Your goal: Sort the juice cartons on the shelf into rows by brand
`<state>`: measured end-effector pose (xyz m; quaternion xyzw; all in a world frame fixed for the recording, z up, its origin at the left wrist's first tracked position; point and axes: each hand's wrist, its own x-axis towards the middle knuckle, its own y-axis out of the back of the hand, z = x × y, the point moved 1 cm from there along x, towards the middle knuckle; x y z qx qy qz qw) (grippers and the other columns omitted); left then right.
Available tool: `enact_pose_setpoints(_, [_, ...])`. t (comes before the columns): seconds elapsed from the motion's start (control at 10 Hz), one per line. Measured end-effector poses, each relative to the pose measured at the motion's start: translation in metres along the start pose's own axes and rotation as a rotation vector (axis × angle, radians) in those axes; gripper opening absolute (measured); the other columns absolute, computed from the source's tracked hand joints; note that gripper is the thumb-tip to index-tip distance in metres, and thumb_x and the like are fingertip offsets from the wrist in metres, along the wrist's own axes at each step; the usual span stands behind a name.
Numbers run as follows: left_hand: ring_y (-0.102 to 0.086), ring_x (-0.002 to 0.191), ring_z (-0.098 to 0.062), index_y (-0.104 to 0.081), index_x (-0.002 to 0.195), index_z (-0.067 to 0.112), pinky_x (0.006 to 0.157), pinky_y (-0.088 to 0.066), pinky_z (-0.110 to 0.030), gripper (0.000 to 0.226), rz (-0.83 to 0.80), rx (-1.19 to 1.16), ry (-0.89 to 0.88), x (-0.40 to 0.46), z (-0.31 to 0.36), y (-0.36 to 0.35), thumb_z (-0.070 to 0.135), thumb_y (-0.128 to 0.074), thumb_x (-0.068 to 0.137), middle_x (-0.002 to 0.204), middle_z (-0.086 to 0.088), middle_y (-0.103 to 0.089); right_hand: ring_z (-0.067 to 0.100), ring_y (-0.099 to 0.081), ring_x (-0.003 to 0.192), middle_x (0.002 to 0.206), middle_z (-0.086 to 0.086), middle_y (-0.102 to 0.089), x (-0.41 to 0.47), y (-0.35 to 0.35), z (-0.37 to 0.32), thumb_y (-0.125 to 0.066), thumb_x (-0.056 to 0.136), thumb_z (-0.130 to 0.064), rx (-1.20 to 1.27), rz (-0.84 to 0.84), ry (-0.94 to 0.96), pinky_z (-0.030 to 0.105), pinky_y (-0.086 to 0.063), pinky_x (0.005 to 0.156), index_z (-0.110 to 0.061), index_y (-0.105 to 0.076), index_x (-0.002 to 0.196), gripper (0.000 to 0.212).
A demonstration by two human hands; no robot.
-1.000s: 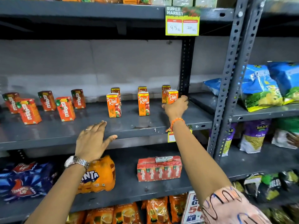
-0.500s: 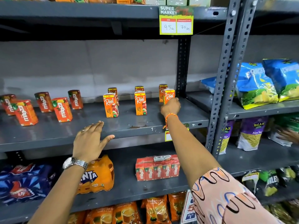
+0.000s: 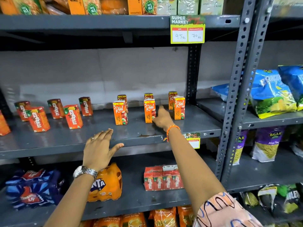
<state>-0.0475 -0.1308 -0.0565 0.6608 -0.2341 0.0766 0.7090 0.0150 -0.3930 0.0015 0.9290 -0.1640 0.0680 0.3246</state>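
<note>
Middle shelf (image 3: 49, 141): 6 Real cartons (image 3: 149, 111) upright at right, 3 near, 3 far, fronts facing out. 5 Maaza cartons (image 3: 73, 116) at left, logos running vertically, leaning a bit; a 6th orange pack cut off at left edge. Bare shelf along near edge. Left hand (image 3: 98, 149) flat on shelf lip, fingers spread. Right hand (image 3: 162, 119) empty, loosely curled, betw. near-mid & near-right Real.

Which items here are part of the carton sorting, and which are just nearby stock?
Job: Real cartons, Maaza cartons, middle shelf, right hand, left hand.
Not job: Fanta pack, Maaza multipack, blue snack bags, price tag.
</note>
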Motion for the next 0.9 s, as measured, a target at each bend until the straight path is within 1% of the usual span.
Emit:
enact_pose_setpoints(0.1, [-0.037,0.147,-0.02,-0.035,0.154,0.021,0.118,-0.032,-0.039,0.097,-0.01,0.005,0.007,0.001,0.0,0.001,0.079,-0.016,0.078,0.159,0.002,-0.039,0.036,-0.058,0.126,0.133,0.018,-0.063,0.006,0.0,0.001,-0.069,0.089,-0.012,-0.015,-0.048,0.033,0.046,-0.046,0.108,-0.004,-0.05,0.134,0.05])
enact_pose_setpoints(0.2, [-0.036,0.148,-0.02,-0.034,0.154,0.021,0.118,-0.032,-0.039,0.097,-0.012,0.011,0.0,0.001,-0.001,0.0,0.079,-0.016,0.079,0.16,0.002,-0.039,0.035,-0.057,0.128,0.135,0.017,-0.062,0.008,-0.002,0.004,-0.067,0.091,-0.01,-0.017,-0.042,0.046,0.045,-0.045,0.109,-0.005,-0.051,0.136,0.048])
enact_pose_setpoints(0.3, [-0.039,0.146,-0.021,-0.038,0.152,0.019,0.117,-0.033,-0.04,0.097,0.003,-0.006,-0.002,0.001,-0.001,0.0,0.079,-0.017,0.078,0.157,0.0,-0.042,0.036,-0.057,0.128,0.136,0.017,-0.062,0.007,-0.002,0.005,-0.066,0.091,-0.009,-0.023,-0.028,0.054,0.045,-0.044,0.109,-0.005,-0.053,0.136,0.047])
enact_pose_setpoints(0.5, [-0.041,0.144,-0.022,-0.041,0.151,0.018,0.116,-0.035,-0.041,0.098,0.012,-0.018,-0.006,0.0,-0.001,0.0,0.079,-0.017,0.078,0.155,-0.001,-0.045,0.037,-0.056,0.129,0.138,0.017,-0.061,0.006,-0.003,0.005,-0.065,0.092,-0.01,-0.051,-0.03,0.048,0.045,-0.043,0.109,-0.006,-0.05,0.137,0.048])
enact_pose_setpoints(0.7, [-0.039,0.146,-0.02,-0.038,0.152,0.02,0.116,-0.033,-0.038,0.1,0.002,-0.009,-0.002,-0.001,0.0,0.005,0.08,-0.013,0.076,0.157,0.001,-0.043,0.037,-0.056,0.129,0.138,0.017,-0.06,0.002,-0.001,0.001,-0.063,0.094,-0.012,-0.091,-0.043,0.035,0.046,-0.042,0.109,-0.006,-0.05,0.137,0.045])
enact_pose_setpoints(0.8, [-0.037,0.146,-0.018,-0.036,0.153,0.022,0.117,-0.032,-0.037,0.097,-0.005,-0.015,-0.007,0.0,-0.002,0.005,0.081,-0.016,0.079,0.158,0.003,-0.041,0.037,-0.055,0.129,0.138,0.018,-0.059,0.001,0.001,0.0,-0.062,0.094,-0.012,-0.085,-0.057,0.003,0.045,-0.042,0.109,-0.006,-0.046,0.138,0.048])
enact_pose_setpoints(0.9, [-0.036,0.147,-0.017,-0.034,0.154,0.023,0.117,-0.033,-0.037,0.089,-0.058,-0.026,-0.047,0.006,-0.009,0.01,0.079,-0.032,0.084,0.159,0.005,-0.039,0.038,-0.053,0.131,0.14,0.02,-0.057,-0.004,0.002,-0.004,-0.059,0.095,-0.012,-0.066,-0.039,-0.031,0.044,-0.042,0.109,-0.004,-0.033,0.146,0.058])
